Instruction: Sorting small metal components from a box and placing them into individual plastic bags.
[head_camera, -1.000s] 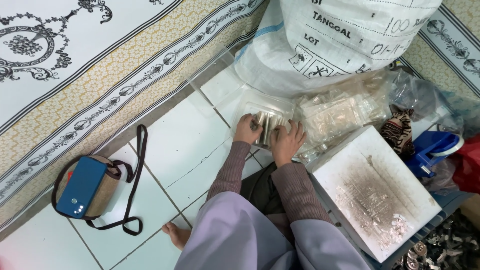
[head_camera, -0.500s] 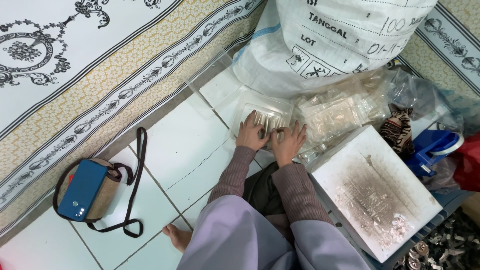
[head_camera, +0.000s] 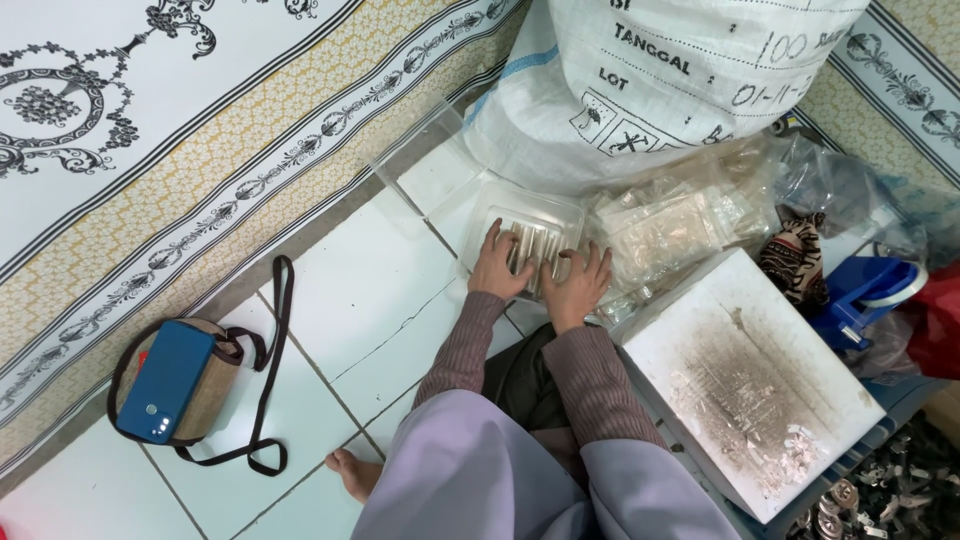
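White tiled floor (head_camera: 330, 300), patterned cream carpet (head_camera: 150, 170), even daylight

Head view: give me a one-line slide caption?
Both hands, left hand and right hand, rest on a clear tray on white tiles.

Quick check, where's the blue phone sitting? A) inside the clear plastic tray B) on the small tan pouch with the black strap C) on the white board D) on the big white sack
B: the blue phone lies on top of the small tan pouch with the black strap, on the white tiled floor, left of both hands.
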